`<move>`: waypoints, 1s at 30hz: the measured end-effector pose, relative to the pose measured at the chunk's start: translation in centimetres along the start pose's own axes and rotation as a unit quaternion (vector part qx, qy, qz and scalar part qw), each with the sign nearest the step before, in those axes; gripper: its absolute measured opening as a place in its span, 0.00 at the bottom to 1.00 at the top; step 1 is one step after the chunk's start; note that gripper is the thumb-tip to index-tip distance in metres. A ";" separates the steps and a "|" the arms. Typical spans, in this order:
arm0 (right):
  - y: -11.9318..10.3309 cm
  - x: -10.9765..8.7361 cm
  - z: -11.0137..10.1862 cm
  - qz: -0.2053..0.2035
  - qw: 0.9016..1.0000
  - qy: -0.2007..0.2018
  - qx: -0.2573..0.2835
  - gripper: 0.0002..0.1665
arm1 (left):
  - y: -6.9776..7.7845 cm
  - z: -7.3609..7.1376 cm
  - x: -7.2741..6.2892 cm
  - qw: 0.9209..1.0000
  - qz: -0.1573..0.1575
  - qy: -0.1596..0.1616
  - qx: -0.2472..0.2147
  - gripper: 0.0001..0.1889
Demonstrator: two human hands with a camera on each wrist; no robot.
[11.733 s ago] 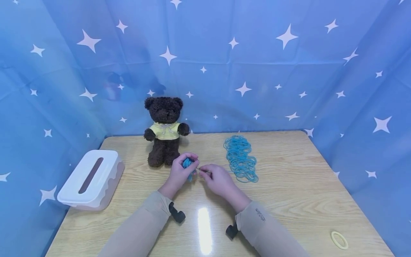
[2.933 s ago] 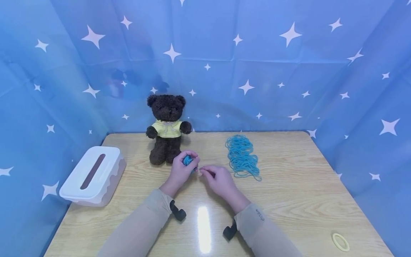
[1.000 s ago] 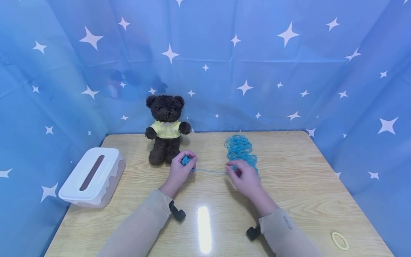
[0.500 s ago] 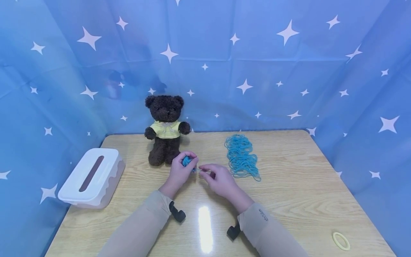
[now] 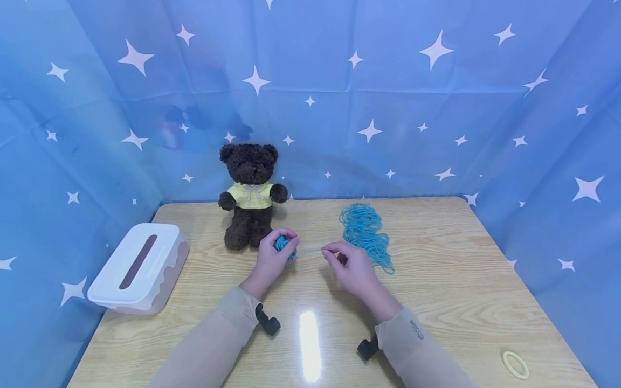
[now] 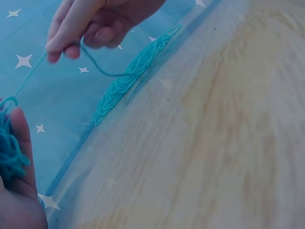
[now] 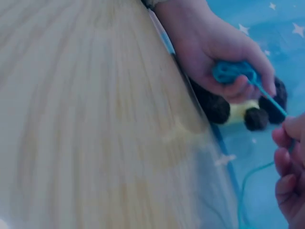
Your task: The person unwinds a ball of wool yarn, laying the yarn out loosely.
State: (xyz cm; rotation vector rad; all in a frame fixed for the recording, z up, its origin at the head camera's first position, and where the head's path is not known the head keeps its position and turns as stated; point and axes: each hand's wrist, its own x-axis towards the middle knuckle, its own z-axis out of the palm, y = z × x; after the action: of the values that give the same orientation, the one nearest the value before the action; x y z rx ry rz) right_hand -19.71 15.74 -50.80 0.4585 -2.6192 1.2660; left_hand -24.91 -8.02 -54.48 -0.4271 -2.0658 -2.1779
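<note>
My left hand (image 5: 273, 260) holds a small bundle of blue yarn (image 5: 281, 243), fingers curled round it. Thumb and fingertips of my right hand (image 5: 353, 268) pinch the strand (image 5: 311, 251), which runs taut from the bundle. In the left wrist view the strand carries on past the right hand to the loose yarn pile (image 6: 125, 86). That pile of looped blue yarn (image 5: 366, 231) lies on the table behind the right hand. From the right wrist view, the bundle (image 7: 233, 71) sits in the left palm.
A dark brown teddy bear (image 5: 250, 195) in a yellow top stands behind the left hand. A white lidded box (image 5: 138, 269) with a slot is at the left. A pale yellow ring (image 5: 515, 365) lies near the front right of the wooden table (image 5: 436, 280). A starry blue curtain hangs behind.
My right hand went out right, came back close to the bundle, and has now drawn rightward again, stretching the strand. The left hand has stayed in place with the yarn bundle.
</note>
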 end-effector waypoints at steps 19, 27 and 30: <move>5.8 -3.1 -8.3 0.064 0.991 0.100 -0.065 0.11 | 0.2 0.0 -0.1 1.000 0.002 0.007 -0.011 0.06; 7.3 -3.8 -9.9 0.153 0.979 0.062 -0.119 0.15 | 0.3 -0.1 -0.1 1.000 0.000 0.017 -0.009 0.07; 7.8 -3.9 -9.9 0.162 0.976 0.037 -0.142 0.14 | 0.2 -0.1 -0.1 1.000 0.000 0.012 -0.010 0.07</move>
State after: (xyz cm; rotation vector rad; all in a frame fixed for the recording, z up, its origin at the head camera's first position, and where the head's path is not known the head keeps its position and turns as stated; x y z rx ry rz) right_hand -18.48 28.87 -51.58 -0.0663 -2.8274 0.9365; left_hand -24.81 -8.17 -54.28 -0.4013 -2.0341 -2.1947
